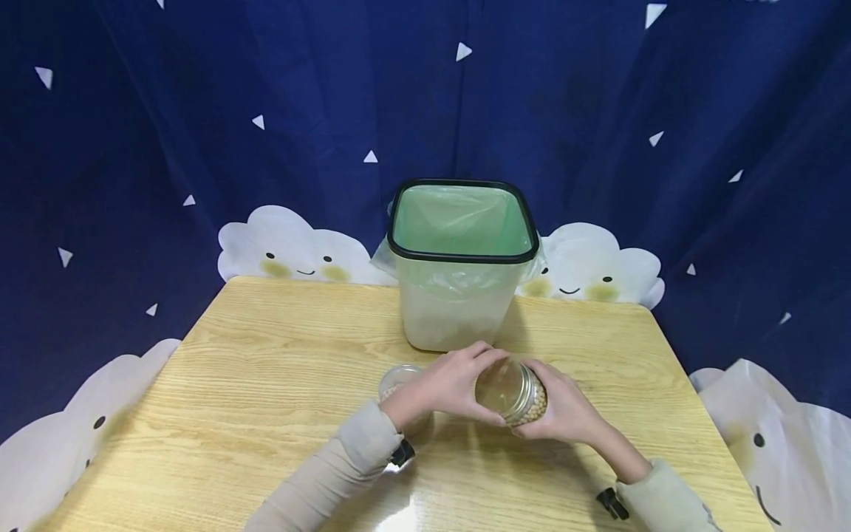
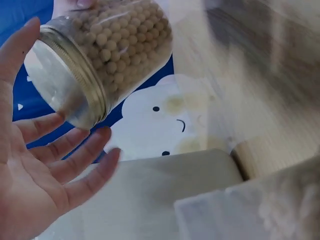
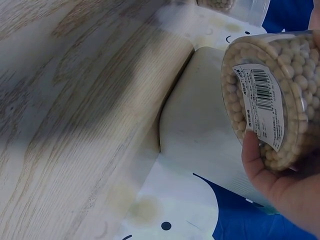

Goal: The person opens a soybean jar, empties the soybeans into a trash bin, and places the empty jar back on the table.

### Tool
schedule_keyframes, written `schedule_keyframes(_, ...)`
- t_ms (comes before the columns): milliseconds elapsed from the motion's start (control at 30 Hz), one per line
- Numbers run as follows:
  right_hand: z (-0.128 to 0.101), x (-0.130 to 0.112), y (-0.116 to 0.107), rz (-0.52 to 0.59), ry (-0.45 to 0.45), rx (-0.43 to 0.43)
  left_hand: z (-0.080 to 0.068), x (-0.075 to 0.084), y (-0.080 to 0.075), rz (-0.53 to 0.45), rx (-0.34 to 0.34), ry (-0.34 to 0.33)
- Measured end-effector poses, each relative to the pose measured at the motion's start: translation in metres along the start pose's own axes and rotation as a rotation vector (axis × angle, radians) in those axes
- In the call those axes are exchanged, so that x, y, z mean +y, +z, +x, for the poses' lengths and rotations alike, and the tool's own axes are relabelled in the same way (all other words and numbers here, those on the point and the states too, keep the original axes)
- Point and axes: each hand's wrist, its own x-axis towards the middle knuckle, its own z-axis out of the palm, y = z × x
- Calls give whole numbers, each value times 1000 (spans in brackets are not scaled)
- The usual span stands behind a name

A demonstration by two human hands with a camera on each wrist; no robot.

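Observation:
A clear jar [image 1: 535, 403] packed with small round beige balls is tilted on its side above the table, its gold-rimmed lid [image 2: 82, 75] toward my left hand [image 1: 455, 383]. Thumb and fingers of that hand span the lid's edge from opposite sides. My right hand [image 1: 565, 408] grips the jar near its base. A white barcode label [image 3: 262, 102] shows on the jar's bottom in the right wrist view. Beside my left wrist stands a second clear container [image 1: 399, 375], partly hidden by the arm, with beige contents.
A pale waste bin [image 1: 459, 310] with a black rim and a clear bag liner stands behind the hands. The wooden table [image 1: 279, 377] ends at a dark blue curtain [image 1: 312, 96] with white cloud shapes.

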Motion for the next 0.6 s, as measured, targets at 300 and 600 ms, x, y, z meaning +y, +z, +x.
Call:
schedule_keyframes(300, -1, 3, -1, 34, -3, -16, 4, -3, -10, 38, -93, 210)
schedule_keyframes(600, -2, 3, -2, 26, 1, -21, 3, 3, -6, 6, -62, 30)
